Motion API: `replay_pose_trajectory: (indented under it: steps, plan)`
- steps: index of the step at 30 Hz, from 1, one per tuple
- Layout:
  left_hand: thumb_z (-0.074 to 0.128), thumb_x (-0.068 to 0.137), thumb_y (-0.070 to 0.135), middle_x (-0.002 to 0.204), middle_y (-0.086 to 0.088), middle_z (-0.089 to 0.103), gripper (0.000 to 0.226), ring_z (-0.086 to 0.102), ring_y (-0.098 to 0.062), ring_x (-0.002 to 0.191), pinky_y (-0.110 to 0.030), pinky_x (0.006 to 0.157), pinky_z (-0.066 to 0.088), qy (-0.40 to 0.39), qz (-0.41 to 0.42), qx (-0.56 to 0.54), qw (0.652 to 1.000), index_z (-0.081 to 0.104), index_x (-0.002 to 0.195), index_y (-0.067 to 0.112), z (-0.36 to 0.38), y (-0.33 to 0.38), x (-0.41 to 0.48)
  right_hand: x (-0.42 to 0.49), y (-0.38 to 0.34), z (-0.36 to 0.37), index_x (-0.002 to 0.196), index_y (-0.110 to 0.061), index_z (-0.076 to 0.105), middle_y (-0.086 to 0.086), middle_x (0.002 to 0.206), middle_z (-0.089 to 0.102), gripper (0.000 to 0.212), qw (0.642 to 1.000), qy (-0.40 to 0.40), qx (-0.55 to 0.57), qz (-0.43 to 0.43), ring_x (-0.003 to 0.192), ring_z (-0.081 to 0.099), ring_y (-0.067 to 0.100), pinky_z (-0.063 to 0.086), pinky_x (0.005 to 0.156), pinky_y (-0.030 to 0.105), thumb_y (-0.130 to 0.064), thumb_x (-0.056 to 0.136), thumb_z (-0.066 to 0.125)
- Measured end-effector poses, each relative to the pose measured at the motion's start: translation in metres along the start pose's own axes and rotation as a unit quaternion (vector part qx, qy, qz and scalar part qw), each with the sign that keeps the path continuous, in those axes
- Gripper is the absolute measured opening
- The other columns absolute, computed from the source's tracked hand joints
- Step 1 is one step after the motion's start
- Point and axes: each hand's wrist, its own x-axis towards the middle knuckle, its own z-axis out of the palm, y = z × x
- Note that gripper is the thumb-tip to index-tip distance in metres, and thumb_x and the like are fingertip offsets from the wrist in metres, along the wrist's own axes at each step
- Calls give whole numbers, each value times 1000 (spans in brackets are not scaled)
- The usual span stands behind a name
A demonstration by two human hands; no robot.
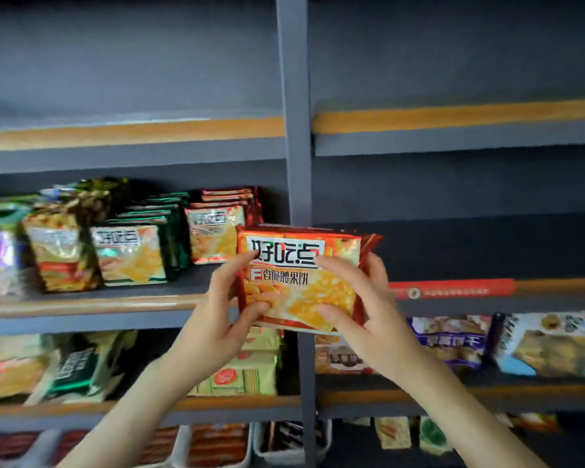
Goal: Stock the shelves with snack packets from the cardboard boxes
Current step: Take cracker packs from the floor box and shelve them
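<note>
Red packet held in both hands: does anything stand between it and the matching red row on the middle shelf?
Nothing visible does. The red packet, held by the left hand and right hand, hangs right of the matching row, with bare shelf in front of that row. The upright post stands behind the packet's right half.

Red label strip (451, 288) (print blurred), white bins (286, 454) well below it.
</note>
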Motion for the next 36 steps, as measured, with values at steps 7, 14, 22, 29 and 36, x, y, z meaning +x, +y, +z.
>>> replay_pose_trajectory:
  steps: [7,14,22,29,36]
  plan:
    - [57,91,17,98,4,51,68,59,-4,81,-31,73,55,67,-34,118,990,16,133,52,-82,-70,-17,76,6,109,134,-65,12,-23,142,11,84,993,-72,-68,-59,122,14,-30,22,97,1,-9,93,59]
    - [56,94,4,97,7,49,67,55,7,85,-10,75,45,11,-144,128,981,18,133,43,-98,-132,22,143,42,166,131,-69,-13,-4,151,10,106,997,-7,-76,15,127,36,6,37,98,20,-1,91,59]
    - [52,97,19,131,-5,44,51,54,-23,108,-21,77,39,-111,-131,243,955,31,143,20,-82,-174,47,173,96,174,135,-54,-26,12,137,26,116,977,-19,-169,127,122,43,23,42,98,35,-10,86,69]
    - [87,62,33,148,-26,34,99,39,-42,134,-48,107,33,-65,3,474,878,34,143,9,-71,-194,65,188,101,184,145,-40,-25,12,155,13,115,933,-7,-338,122,140,23,29,42,103,44,-33,84,72]
    - [88,59,9,137,-25,51,88,50,-41,126,-52,108,32,-64,13,542,838,49,138,6,-61,-200,70,191,108,190,154,-23,7,14,160,8,116,879,2,-473,50,146,10,35,14,112,54,-33,69,85]
